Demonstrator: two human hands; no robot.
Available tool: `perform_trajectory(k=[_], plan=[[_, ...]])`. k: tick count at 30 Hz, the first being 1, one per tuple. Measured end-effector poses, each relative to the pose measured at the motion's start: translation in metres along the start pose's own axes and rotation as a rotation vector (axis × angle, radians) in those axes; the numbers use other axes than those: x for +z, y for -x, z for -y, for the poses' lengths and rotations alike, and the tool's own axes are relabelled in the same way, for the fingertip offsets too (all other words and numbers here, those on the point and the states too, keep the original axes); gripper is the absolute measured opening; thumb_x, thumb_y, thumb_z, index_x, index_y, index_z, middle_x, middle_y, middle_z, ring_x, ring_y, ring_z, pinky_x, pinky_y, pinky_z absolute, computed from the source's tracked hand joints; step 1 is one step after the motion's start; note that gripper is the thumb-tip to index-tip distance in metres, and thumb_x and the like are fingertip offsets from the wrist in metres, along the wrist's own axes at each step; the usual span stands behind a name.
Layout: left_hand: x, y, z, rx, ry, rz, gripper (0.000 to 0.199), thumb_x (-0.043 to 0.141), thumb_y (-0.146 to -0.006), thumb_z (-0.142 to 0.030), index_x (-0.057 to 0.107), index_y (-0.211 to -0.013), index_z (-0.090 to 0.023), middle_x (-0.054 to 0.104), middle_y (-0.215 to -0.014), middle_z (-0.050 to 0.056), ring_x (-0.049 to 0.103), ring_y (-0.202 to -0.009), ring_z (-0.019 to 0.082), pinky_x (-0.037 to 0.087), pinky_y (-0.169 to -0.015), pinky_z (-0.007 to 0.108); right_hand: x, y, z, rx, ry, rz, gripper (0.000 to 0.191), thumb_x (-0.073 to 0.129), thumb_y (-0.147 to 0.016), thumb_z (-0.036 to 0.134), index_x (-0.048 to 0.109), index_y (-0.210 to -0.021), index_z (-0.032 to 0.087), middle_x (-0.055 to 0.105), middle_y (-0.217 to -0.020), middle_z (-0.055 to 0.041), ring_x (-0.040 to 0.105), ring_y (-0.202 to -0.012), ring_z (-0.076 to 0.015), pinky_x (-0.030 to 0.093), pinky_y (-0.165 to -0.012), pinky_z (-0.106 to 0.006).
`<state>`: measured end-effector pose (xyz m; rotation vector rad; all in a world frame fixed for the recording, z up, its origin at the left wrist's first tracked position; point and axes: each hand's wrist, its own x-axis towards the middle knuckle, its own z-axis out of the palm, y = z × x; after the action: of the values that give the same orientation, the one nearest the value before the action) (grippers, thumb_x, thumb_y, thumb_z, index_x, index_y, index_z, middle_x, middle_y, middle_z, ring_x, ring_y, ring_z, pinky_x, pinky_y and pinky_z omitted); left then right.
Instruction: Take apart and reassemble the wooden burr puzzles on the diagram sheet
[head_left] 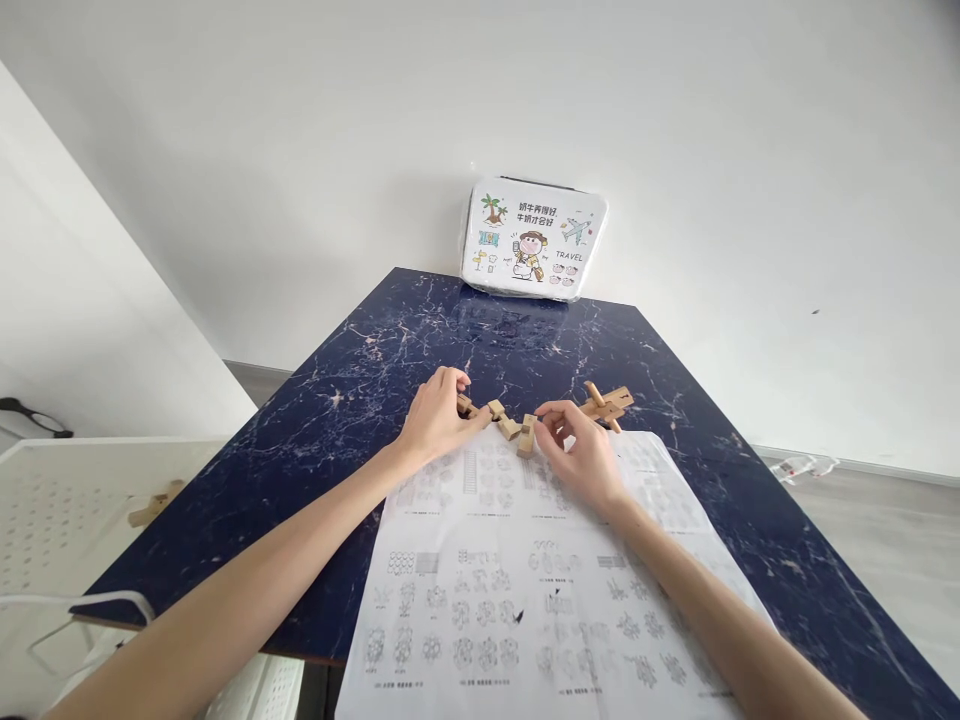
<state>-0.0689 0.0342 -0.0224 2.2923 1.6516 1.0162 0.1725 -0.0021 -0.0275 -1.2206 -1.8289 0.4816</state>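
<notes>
Small notched wooden blocks (510, 428) lie in a loose row along the top edge of a printed paper sheet (487, 600). My left hand (442, 415) curves around the blocks at the row's left end, its fingers partly hiding them; whether it grips one is unclear. At the right end, my right hand (574, 448) has thumb and fingers bent beside an upright-looking block (526, 436); what lies between its fingertips is too small to tell. Just beyond my right hand sits a wooden assembly with crossing rods (609, 404).
A blue marbled table (337, 400) carries the sheet. A white case with cartoon prints (534, 240) leans on the wall at the back. To the left stands a white perforated cart (60, 520) with a wooden piece (156, 504) on it. A clear plastic wrapper (804, 468) is at right.
</notes>
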Motion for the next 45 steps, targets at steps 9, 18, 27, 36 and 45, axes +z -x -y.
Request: perform_trajectory(k=[9, 18, 27, 36, 45], plan=[[0.006, 0.005, 0.002, 0.020, -0.186, 0.016, 0.059, 0.077, -0.081, -0.056, 0.048, -0.117, -0.019, 0.065, -0.113, 0.013, 0.063, -0.106, 0.034, 0.048, -0.094, 0.052, 0.002, 0.000, -0.010, -0.087, 0.080, 0.140, 0.050, 0.073, -0.091, 0.043, 0.054, -0.135, 0.027, 0.060, -0.136, -0.0130, 0.060, -0.125, -0.0328, 0.053, -0.105, -0.053], [0.005, 0.004, 0.002, 0.018, -0.042, -0.044, 0.055, 0.081, -0.083, -0.034, 0.045, -0.122, -0.021, 0.067, -0.119, 0.014, 0.066, -0.113, 0.035, 0.053, -0.097, 0.051, 0.002, -0.001, -0.019, -0.024, 0.072, 0.134, 0.059, 0.078, -0.089, 0.050, 0.055, -0.139, 0.026, 0.066, -0.135, -0.0143, 0.063, -0.123, -0.0370, 0.053, -0.102, -0.059], [0.003, 0.011, -0.016, 0.240, 0.168, -0.010, 0.066, 0.081, -0.089, -0.029, 0.039, -0.140, -0.027, 0.061, -0.141, 0.014, 0.062, -0.132, 0.034, 0.053, -0.108, 0.052, -0.001, 0.000, 0.000, -0.081, -0.157, -0.037, 0.052, 0.080, -0.091, 0.044, 0.058, -0.135, 0.028, 0.065, -0.136, -0.0115, 0.066, -0.121, -0.0308, 0.055, -0.105, -0.053], [0.005, 0.020, -0.026, 0.331, 0.186, 0.052, 0.070, 0.079, -0.086, -0.021, 0.038, -0.143, -0.028, 0.061, -0.146, 0.012, 0.061, -0.136, 0.033, 0.051, -0.113, 0.054, 0.006, 0.006, 0.015, -0.148, -0.259, -0.005, 0.054, 0.082, -0.089, 0.037, 0.057, -0.136, 0.027, 0.063, -0.136, -0.0120, 0.065, -0.126, -0.0301, 0.054, -0.112, -0.054], [-0.007, 0.005, -0.014, 0.177, 0.520, 0.236, 0.078, 0.087, -0.080, -0.031, 0.038, -0.140, -0.029, 0.069, -0.136, 0.012, 0.068, -0.124, 0.029, 0.054, -0.108, 0.050, -0.003, 0.003, 0.007, -0.080, -0.333, 0.172, 0.059, 0.079, -0.091, 0.038, 0.054, -0.145, 0.032, 0.061, -0.147, -0.0110, 0.070, -0.112, -0.0281, 0.062, -0.092, -0.047]])
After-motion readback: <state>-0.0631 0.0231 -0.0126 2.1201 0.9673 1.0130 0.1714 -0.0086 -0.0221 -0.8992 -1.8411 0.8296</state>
